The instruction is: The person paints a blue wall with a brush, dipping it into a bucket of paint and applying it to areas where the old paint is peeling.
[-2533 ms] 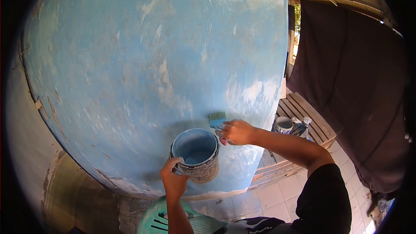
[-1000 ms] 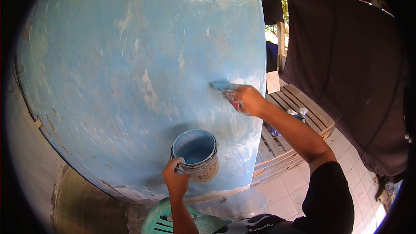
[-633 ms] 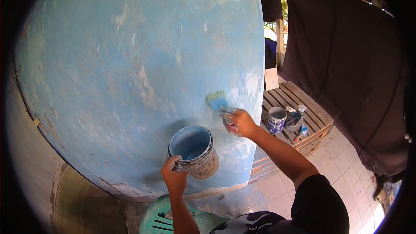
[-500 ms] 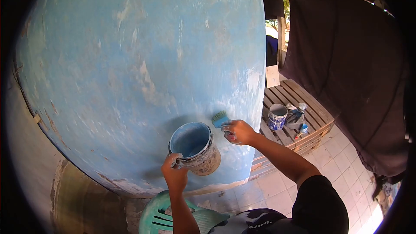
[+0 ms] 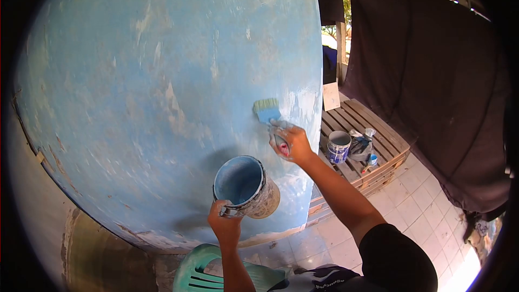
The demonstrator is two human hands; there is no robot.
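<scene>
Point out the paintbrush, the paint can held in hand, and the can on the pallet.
Blue-bristled paintbrush (image 5: pixel 266 110), head view, on the bristles.
Round paint-smeared metal can (image 5: pixel 238 180), head view, inside wall.
Small white-and-blue can (image 5: pixel 339 148), head view, on its side.

wall (image 5: pixel 162 75) fills left and centre. brush (image 5: pixel 266 110) rests on the wall, above and right of the tin (image 5: pixel 246 186). pallet (image 5: pixel 373 146) lies on the floor to the right; a small can (image 5: pixel 338 146) stands on it, beside what looks like rags. chair (image 5: pixel 208 276) sits below the tin.
</scene>
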